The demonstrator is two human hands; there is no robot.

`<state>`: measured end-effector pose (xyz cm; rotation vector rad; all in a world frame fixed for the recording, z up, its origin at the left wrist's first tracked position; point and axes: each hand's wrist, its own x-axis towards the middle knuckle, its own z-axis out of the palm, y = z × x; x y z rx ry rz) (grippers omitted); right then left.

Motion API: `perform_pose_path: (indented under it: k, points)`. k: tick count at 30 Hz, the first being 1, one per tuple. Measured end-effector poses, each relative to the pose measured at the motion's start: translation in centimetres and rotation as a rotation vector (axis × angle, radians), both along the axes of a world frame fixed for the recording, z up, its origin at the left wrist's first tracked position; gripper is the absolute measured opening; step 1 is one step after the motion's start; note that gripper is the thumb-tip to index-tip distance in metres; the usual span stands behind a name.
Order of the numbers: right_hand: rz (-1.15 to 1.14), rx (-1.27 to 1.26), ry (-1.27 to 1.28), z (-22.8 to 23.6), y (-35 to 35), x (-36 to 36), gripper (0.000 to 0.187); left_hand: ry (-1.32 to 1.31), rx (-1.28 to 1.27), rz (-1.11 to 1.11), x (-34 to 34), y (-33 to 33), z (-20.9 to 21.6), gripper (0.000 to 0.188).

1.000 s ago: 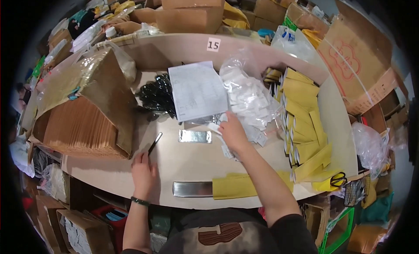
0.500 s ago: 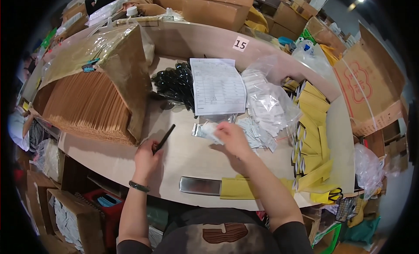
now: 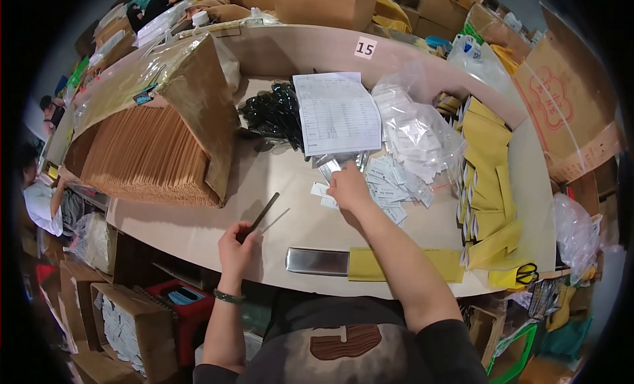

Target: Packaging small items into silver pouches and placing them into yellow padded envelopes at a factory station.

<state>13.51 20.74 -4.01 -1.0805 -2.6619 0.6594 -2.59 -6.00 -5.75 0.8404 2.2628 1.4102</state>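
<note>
My left hand (image 3: 236,250) is closed around a narrow black stick-like thing (image 3: 265,212), which points up and away over the table; a thin grey line beside it may be its shadow. My right hand (image 3: 349,187) reaches in with curled fingers at some silvery packets (image 3: 328,167), just below a printed sheet (image 3: 338,116). What its fingertips pinch, if anything, is hidden. Small white printed cards (image 3: 386,186) lie scattered to its right, and a few more are by its left side. Left of the sheet is a pile of glossy black pieces (image 3: 274,116).
On the left stands a carton (image 3: 201,103) packed with brown kraft sheets (image 3: 142,156). Clear bags of white packets (image 3: 416,136) and folded yellow strips (image 3: 489,179) fill the right. Near the front edge lie a metal plate (image 3: 317,262) with a yellow sleeve and black-handled scissors (image 3: 526,274).
My right hand has let go of a white packet and moved up to the silvery packets. The left hand still holds the black stick-like thing. The whole view has shifted slightly.
</note>
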Motion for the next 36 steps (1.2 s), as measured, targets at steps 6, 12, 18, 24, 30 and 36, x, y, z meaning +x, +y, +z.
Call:
perform_pose_path:
  k: [6, 12, 18, 24, 30, 36]
  points:
    - [0.146, 0.137, 0.242, 1.7, -4.0, 2.1, 0.014, -0.059, 0.057, 0.027, 1.4, -3.3, -0.3, 0.017]
    - [0.531, 0.042, 0.015, -0.2, -12.4, 8.6, 0.023, -0.117, 0.144, -0.094, 4.3, -3.0, 1.1, 0.009]
    - [0.250, 0.290, 0.454, 2.2, -11.4, 11.5, 0.041, 0.269, 0.042, -0.424, 5.6, -0.8, 3.1, 0.006]
    - [0.613, 0.366, 0.237, -0.8, -12.6, 13.1, 0.041, 0.717, 0.088, -0.598, 7.9, 3.3, 4.1, 0.018]
    - [0.594, 0.325, 0.187, -1.3, -12.6, 14.0, 0.041, 1.048, -0.142, 0.166, -8.9, 3.1, 14.7, 0.010]
    - [0.567, 0.238, 0.178, -0.3, -12.5, 15.3, 0.048, 0.821, -0.680, -0.047, -15.3, 2.5, 15.5, 0.023]
